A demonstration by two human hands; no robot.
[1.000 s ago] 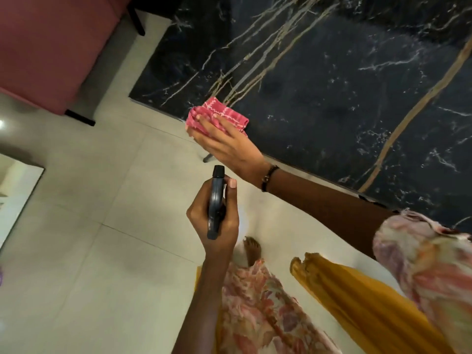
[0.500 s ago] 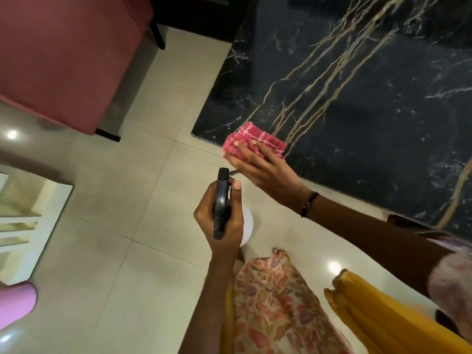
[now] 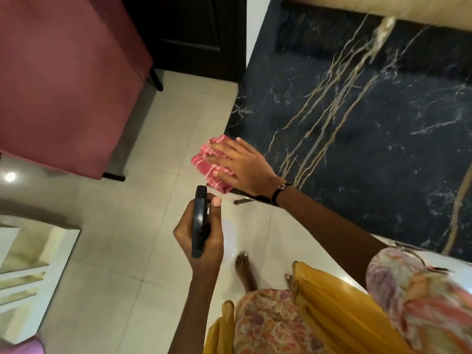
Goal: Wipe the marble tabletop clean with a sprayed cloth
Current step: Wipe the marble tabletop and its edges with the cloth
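Observation:
The black marble tabletop [image 3: 370, 129] with gold and white veins fills the upper right. A folded pink checked cloth [image 3: 208, 166] hangs over the table's near left corner, and my right hand [image 3: 242, 169] lies flat on it, fingers spread, pressing it down. Below it, over the floor, my left hand [image 3: 201, 241] is closed around a spray bottle [image 3: 199, 223] with a black trigger head; its pale body is mostly hidden under the hand. The nozzle points up towards the cloth.
A dark pink upholstered chair [image 3: 63, 80] stands at upper left on thin black legs. A dark door [image 3: 194, 34] is behind it. Pale floor tiles [image 3: 115, 213] lie between the chair and the table. My bare foot [image 3: 244, 269] is under the bottle.
My right hand has turned from gripping the cloth's edge to lying flat on top of it at the table corner. The camera view has swung, showing more of the table's far end.

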